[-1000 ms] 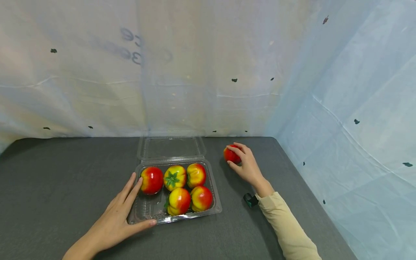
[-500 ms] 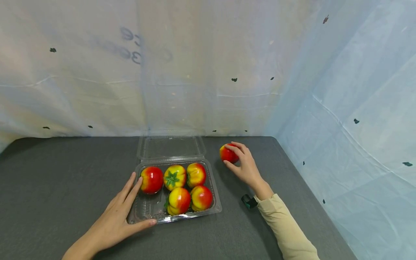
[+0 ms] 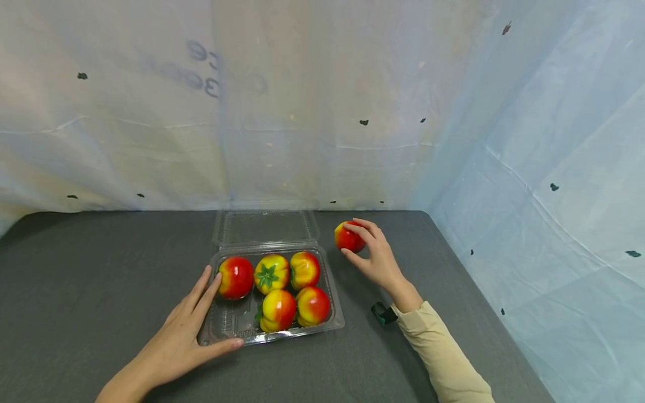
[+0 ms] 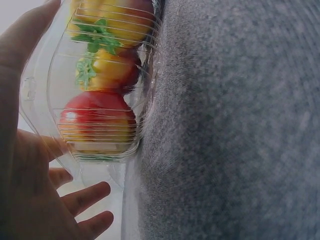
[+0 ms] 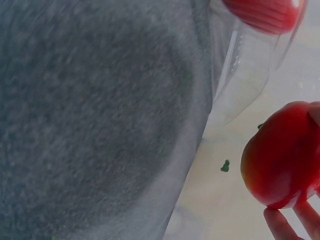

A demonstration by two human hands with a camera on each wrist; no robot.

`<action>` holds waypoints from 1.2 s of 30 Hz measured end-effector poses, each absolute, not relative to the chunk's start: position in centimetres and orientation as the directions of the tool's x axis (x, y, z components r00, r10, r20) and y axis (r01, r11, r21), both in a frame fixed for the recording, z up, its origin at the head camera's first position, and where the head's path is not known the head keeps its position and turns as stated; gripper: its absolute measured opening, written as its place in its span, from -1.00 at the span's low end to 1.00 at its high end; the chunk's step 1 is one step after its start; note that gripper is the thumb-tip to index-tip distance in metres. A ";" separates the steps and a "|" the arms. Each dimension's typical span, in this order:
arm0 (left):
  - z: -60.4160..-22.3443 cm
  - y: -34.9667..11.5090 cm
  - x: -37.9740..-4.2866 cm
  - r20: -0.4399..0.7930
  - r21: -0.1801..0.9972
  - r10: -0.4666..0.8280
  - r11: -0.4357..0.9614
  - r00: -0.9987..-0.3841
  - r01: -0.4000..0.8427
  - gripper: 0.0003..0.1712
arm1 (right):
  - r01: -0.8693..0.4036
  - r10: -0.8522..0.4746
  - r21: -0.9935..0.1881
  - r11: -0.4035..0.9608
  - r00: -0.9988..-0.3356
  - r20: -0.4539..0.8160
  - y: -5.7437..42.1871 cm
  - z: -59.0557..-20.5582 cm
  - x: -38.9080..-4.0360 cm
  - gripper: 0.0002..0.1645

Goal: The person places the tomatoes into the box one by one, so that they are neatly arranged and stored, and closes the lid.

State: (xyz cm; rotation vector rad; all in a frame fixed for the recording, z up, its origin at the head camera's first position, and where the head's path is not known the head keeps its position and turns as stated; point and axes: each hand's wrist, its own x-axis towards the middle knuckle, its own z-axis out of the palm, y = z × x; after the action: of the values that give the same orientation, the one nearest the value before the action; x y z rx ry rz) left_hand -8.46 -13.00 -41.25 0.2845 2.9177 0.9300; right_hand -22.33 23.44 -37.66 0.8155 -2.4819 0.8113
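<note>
My right hand (image 3: 380,260) grips a glossy red-and-yellow fruit (image 3: 345,237) between thumb and fingers, right of a clear plastic clamshell box. In the right wrist view the fruit (image 5: 282,157) appears mostly red, with fingertips curled against its underside. My left hand (image 3: 178,338) is spread at the box's front left corner, its fingers straight and thumb along the front rim. The box (image 3: 336,319) lies with its lid (image 3: 268,228) folded back. Several similar fruits sit inside; one fruit (image 3: 272,274) has a green leafy top facing up. The left wrist view shows the ribbed box wall from the side.
The box's front left compartment (image 3: 233,323) shows bare plastic. Beneath everything is a dark grey cloth-covered table (image 3: 101,280). Pale plastic sheeting (image 3: 302,112) hangs behind and along the right. A dark strap (image 3: 384,313) sits at the right wrist.
My right hand has moved left with the fruit, closer to the box's right side. The left hand, the box and the fruits inside have stayed put.
</note>
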 end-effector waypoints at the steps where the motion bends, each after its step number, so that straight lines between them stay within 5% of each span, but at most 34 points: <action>1: -41.2 -13.0 -8.5 -0.007 0.579 0.196 0.800 -0.981 0.155 0.34 | -0.641 -0.404 -0.401 0.655 -0.745 0.531 23.3 -37.6 -22.3 -0.37; 36: -40.7 -13.3 -8.5 0.045 0.561 0.247 0.796 -0.968 0.229 0.41 | -0.738 -0.464 -0.468 0.487 -0.672 0.577 19.5 -35.1 -19.2 -0.37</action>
State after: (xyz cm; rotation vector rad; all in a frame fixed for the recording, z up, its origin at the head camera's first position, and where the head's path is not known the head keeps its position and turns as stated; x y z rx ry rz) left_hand -8.47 -13.31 -40.73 0.3904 2.9478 0.9147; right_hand -19.20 19.55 -35.12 1.0033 -2.3627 1.0085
